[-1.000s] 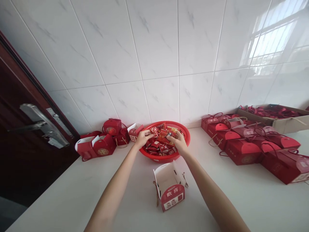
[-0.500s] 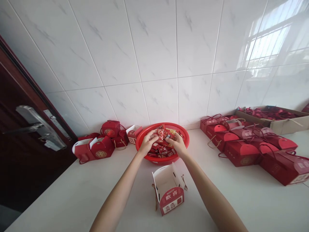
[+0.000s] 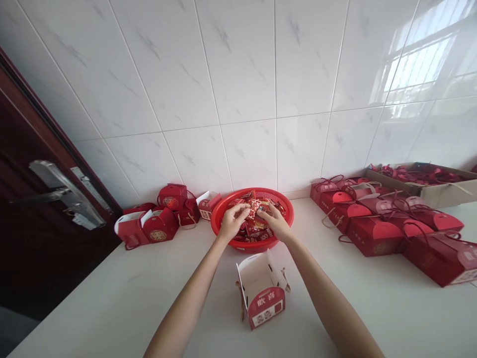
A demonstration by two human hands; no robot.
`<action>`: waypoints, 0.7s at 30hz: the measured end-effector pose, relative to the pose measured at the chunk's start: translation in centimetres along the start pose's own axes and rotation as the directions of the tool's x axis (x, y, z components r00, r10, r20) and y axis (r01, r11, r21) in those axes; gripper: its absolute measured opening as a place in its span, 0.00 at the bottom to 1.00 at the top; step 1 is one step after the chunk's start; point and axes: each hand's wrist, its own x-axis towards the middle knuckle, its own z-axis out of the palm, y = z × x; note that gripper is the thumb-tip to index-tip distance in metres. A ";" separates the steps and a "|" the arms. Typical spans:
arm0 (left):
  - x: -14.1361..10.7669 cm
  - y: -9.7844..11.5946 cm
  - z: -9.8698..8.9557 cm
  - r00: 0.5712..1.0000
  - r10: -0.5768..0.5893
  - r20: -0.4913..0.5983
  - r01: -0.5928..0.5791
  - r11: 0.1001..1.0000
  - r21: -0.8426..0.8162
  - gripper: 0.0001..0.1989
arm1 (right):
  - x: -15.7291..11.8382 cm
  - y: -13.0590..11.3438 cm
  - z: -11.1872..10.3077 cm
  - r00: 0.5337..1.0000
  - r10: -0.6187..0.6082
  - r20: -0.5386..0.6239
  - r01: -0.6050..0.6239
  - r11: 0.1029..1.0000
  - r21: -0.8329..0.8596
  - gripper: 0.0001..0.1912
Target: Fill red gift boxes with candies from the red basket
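My left hand (image 3: 234,221) is closed in a pinch on a small red-and-white patterned candy packet (image 3: 254,208) above the red plastic basket (image 3: 261,245). Close beside it, my right hand (image 3: 276,223) has its thumb and fingers drawn together at another small wrapped packet (image 3: 262,209), partly hidden by the fingers. Beneath both hands, the basket holds a heap of red wrapped packets (image 3: 257,233). Nearer me, between my forearms, an open red-and-white gift box (image 3: 266,306) stands upright on the white table, with rope handles at its sides.
Red gift boxes (image 3: 158,231) stand to the left by the dark door (image 3: 22,199). Many closed red boxes (image 3: 376,236) with cord handles fill the right side. Behind them sits a cardboard carton (image 3: 443,194) of red items. A tiled wall (image 3: 246,74) rises behind the basket.
Both hands stay over the basket. The patterned packet in my left hand has turned and shifted slightly right, towards my right hand. The view has moved a little; the open box stands in place.
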 end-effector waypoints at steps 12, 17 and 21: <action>-0.1 0.4 -0.4 0.991 0.033 0.127 -0.033 0.999 -0.005 0.27 | -0.4 -0.3 0.2 0.984 -0.176 0.040 0.178 0.983 -0.044 0.23; -0.1 0.6 -0.2 0.993 -0.051 0.107 0.059 0.996 -0.064 0.26 | -0.4 -0.2 0.1 0.979 -0.196 0.051 0.200 0.976 -0.084 0.21; -0.1 0.9 0.0 0.989 -0.056 0.140 0.063 0.997 -0.044 0.22 | -0.1 0.2 0.0 0.969 -0.245 0.041 0.248 0.957 -0.150 0.20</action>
